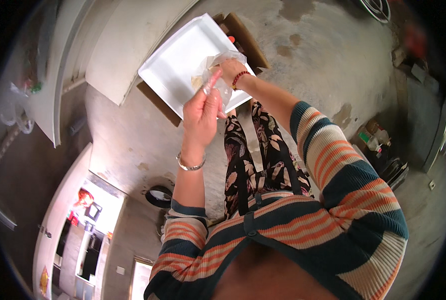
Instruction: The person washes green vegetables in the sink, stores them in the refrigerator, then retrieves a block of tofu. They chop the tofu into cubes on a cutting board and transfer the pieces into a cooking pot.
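A white rectangular tray (181, 56) lies tilted across an open cardboard box (241, 33) on the floor. My right hand (233, 70), with a red bead bracelet on its wrist, reaches over the tray's near right side, partly inside a clear plastic bag (226, 95). My left hand (205, 108), with a silver bangle at the wrist, is beside the bag, its index finger extended and touching the plastic. A pale yellowish piece (196, 82) shows at the bag's left edge; what it is cannot be told. The plastic and fingers hide what my right hand holds.
A white panel (121, 45) stands close behind the tray at the upper left. A dark round basin (159, 196) sits on the floor at lower left. Plastic bottles (375, 142) and other items lie to the right. An open door (63, 210) is at lower left.
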Action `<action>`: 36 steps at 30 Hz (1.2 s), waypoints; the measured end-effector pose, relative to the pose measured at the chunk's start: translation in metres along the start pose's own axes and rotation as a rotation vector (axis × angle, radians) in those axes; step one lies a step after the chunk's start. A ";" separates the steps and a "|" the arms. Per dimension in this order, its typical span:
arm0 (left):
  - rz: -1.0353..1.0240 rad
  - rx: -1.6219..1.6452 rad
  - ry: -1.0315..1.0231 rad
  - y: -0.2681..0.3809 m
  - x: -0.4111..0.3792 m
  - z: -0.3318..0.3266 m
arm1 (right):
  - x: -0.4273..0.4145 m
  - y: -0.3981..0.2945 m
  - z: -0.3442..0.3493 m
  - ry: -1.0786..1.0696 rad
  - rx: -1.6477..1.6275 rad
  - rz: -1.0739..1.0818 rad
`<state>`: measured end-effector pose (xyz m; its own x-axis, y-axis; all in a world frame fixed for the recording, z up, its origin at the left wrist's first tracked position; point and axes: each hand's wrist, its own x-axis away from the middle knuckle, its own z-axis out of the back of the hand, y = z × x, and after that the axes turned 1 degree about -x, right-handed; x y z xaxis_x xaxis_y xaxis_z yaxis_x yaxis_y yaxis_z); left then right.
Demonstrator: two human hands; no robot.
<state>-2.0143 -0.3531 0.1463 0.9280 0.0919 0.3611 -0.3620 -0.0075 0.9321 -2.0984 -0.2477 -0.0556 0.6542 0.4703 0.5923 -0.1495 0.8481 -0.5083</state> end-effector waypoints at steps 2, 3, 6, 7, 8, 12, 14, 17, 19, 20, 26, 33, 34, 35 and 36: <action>-0.063 -0.055 -0.111 0.022 0.008 -0.013 | 0.020 0.004 0.009 0.038 -0.084 0.053; -0.045 -0.067 -0.154 0.037 0.013 -0.022 | 0.033 0.013 0.012 0.047 -0.088 0.098; -0.037 -0.129 -0.348 0.080 0.031 -0.059 | 0.082 0.029 0.006 0.295 -0.171 0.101; -0.051 -0.162 -0.396 0.089 0.038 -0.065 | 0.111 0.021 0.022 0.282 -0.373 0.055; -0.082 -0.212 -0.474 0.106 0.044 -0.083 | 0.136 0.032 0.019 0.405 -0.452 0.029; -0.122 -0.147 -0.831 0.151 0.091 -0.165 | 0.263 0.056 0.047 0.645 -0.706 -0.220; -0.163 -0.145 -1.052 0.182 0.129 -0.223 | 0.354 0.079 0.084 0.761 -0.739 -0.273; -0.234 -0.178 -1.309 0.193 0.202 -0.280 | 0.457 0.096 0.058 0.912 -0.814 -0.322; -0.270 -0.215 -1.466 0.201 0.236 -0.340 | 0.527 0.123 0.053 0.972 -0.776 -0.433; -0.289 -0.233 -1.531 0.202 0.249 -0.378 | 0.564 0.142 0.053 1.012 -0.851 -0.481; -0.348 -0.243 -1.705 0.178 0.377 -0.556 | 0.739 0.226 -0.026 1.273 -1.054 -0.760; -0.506 -0.246 -1.926 0.166 0.547 -0.744 | 0.929 0.316 -0.091 1.496 -1.052 -1.131; -0.517 -0.228 -1.983 0.167 0.571 -0.771 | 0.948 0.335 -0.099 1.623 -0.957 -1.197; -0.526 -0.208 -2.040 0.167 0.593 -0.797 | 0.969 0.353 -0.110 1.606 -0.979 -1.268; -0.515 -0.235 -2.046 0.167 0.600 -0.819 | 0.992 0.355 -0.098 1.566 -1.007 -1.305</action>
<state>-1.5903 0.5160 0.4970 -0.3772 -0.9042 -0.2005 0.0433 -0.2335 0.9714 -1.4296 0.4963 0.2905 0.0085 -0.9757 0.2191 0.6707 -0.1570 -0.7249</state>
